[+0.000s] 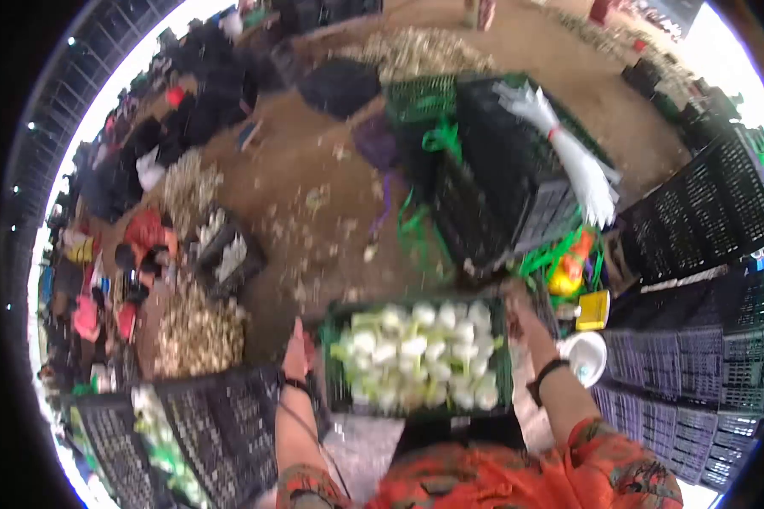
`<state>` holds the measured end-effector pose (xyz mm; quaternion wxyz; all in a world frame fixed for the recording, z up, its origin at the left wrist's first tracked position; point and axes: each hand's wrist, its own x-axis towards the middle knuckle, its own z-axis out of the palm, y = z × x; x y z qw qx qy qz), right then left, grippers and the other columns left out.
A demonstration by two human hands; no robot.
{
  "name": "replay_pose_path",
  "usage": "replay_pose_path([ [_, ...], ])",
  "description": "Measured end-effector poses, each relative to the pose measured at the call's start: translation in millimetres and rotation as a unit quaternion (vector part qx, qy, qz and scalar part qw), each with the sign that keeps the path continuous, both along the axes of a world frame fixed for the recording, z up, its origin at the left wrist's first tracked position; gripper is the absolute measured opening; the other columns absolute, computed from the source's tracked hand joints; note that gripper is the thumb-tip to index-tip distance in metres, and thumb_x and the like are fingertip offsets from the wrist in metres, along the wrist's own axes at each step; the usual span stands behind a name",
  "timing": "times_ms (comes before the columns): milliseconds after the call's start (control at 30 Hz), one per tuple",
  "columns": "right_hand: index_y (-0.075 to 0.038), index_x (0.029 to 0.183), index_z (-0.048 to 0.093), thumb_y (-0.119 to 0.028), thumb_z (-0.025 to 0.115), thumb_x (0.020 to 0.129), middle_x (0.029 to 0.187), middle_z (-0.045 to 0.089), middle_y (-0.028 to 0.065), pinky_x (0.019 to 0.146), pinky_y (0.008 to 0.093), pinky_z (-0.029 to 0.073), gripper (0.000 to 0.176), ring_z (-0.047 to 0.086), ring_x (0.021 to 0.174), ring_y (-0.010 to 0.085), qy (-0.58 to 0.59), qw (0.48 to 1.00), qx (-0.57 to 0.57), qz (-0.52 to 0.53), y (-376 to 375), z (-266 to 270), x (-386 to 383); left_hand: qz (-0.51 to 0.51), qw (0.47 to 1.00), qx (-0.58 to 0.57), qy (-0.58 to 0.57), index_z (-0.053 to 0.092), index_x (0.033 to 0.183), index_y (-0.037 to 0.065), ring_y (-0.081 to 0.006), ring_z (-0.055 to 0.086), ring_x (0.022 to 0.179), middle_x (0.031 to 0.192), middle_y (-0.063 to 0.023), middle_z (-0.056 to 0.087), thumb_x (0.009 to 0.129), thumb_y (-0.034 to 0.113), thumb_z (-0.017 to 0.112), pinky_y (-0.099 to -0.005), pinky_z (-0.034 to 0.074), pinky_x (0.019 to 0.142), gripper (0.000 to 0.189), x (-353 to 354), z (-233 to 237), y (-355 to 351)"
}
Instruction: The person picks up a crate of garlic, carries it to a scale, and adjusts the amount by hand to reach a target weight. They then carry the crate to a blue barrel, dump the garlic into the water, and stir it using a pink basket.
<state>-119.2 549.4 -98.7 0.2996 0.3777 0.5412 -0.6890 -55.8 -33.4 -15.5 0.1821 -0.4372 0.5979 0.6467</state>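
Note:
A dark green crate full of white bulbs with pale green stems is level in front of my body, at the lower middle. My left hand holds its left side, with the thumb pointing up and the other fingers mostly hidden. At the opposite side, my right hand grips the crate near its upper right corner; this hand is a little blurred. Both wrists carry dark bands.
Black crates stand ahead with white strips on top. Stacked crates line the right, near a white bucket. More crates are at lower left. Several people sit at left by piles of peelings.

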Motion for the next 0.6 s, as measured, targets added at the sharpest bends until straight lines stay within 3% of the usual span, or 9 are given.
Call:
replay_pose_path([
  [100,-0.016,0.072,0.054,-0.040,0.058,0.088,0.054,0.050,0.0003,0.037,0.0293,0.040,0.030,0.048,0.042,0.0138,0.003,0.995,-0.045,-0.089,-5.6,38.9,-22.7,-0.102,0.992,0.071,0.010,0.053,0.105,0.007,-0.0233,0.055,0.066,0.069,-0.0048,0.054,0.084,0.068,0.043,-0.0475,0.045,0.056,0.066,-42.5,-38.2,-18.1],
  [133,-0.013,0.075,0.053,-0.045,0.062,0.085,0.057,0.051,0.0013,0.036,0.0269,0.040,0.035,0.050,0.045,0.0135,0.009,0.998,-0.064,-0.016,-0.3,46.3,-24.7,-0.083,0.995,0.059,-0.025,0.044,0.126,0.006,-0.0307,0.056,0.090,0.103,-0.0096,0.059,0.082,0.070,0.043,-0.0597,0.043,0.072,0.078,-53.3,-22.3,2.7],
  [167,-0.012,0.076,0.052,-0.050,0.063,0.083,0.058,0.051,0.0017,0.036,0.0258,0.038,0.040,0.051,0.047,0.0133,-0.044,0.998,0.000,0.046,-0.4,47.7,-33.5,-0.072,0.994,0.024,-0.074,0.055,0.108,0.013,-0.0246,0.055,0.077,0.090,-0.0062,0.057,0.085,0.065,0.045,-0.0497,0.047,0.073,0.058,-60.9,-24.7,11.0],
  [200,-0.012,0.077,0.051,-0.053,0.064,0.080,0.059,0.051,0.0019,0.036,0.0249,0.038,0.044,0.051,0.048,0.0132,-0.097,0.992,0.010,0.080,-1.0,46.5,-36.2,-0.111,0.981,-0.083,-0.135,0.048,0.124,0.013,-0.0296,0.054,0.096,0.108,-0.0073,0.055,0.084,0.065,0.047,-0.0542,0.043,0.086,0.065,-70.8,-34.9,15.0],
  [300,-0.012,0.076,0.048,-0.058,0.063,0.079,0.060,0.048,0.0005,0.036,0.0226,0.033,0.049,0.046,0.047,0.0115,-0.191,0.975,-0.031,0.110,1.0,40.9,-45.9,-0.304,0.945,-0.085,-0.088,0.043,0.132,0.008,-0.0341,0.054,0.105,0.118,-0.0109,0.056,0.088,0.045,0.053,-0.0519,0.047,0.082,0.059,-75.0,-134.7,-27.8],
  [367,-0.012,0.075,0.048,-0.056,0.062,0.081,0.059,0.046,-0.0004,0.036,0.0226,0.030,0.047,0.044,0.046,0.0110,-0.170,0.972,-0.075,0.146,3.3,43.2,-57.7,-0.144,0.972,0.026,-0.185,0.045,0.131,0.005,-0.0332,0.056,0.101,0.113,-0.0136,0.058,0.088,0.037,0.056,-0.0492,0.048,0.079,0.054,-81.6,-151.0,-29.8],
  [467,-0.013,0.070,0.048,-0.050,0.060,0.085,0.055,0.042,-0.0035,0.036,0.0231,0.025,0.042,0.036,0.042,0.0102,-0.165,0.969,-0.063,0.173,1.0,52.4,-62.5,-0.355,0.922,-0.119,-0.094,0.057,0.114,-0.001,-0.0291,0.061,0.087,0.095,-0.0166,0.062,0.086,0.028,0.059,-0.0428,0.050,0.074,0.041,-73.4,-143.3,-35.4],
  [567,-0.013,0.067,0.046,-0.048,0.063,0.084,0.057,0.046,-0.0031,0.036,0.0243,0.027,0.043,0.039,0.044,0.0097,-0.182,0.962,-0.080,0.188,2.5,39.4,-59.4,-0.199,0.960,-0.163,-0.107,0.061,0.076,0.002,-0.0203,0.052,0.058,0.069,-0.0102,0.055,0.085,0.025,0.060,-0.0379,0.043,0.053,0.025,-96.9,-81.9,0.3],
  [600,-0.020,0.104,0.037,-0.046,0.064,0.084,0.078,0.052,0.0044,0.044,0.0325,0.036,0.042,0.048,0.058,0.0138,-0.130,0.974,0.064,0.173,-4.5,32.9,-54.1,-0.168,0.964,-0.189,-0.080,0.057,0.061,0.008,-0.0164,0.044,0.046,0.056,-0.0046,0.048,0.086,0.025,0.058,-0.0370,0.035,0.040,0.030,-102.3,-58.8,13.9],
])
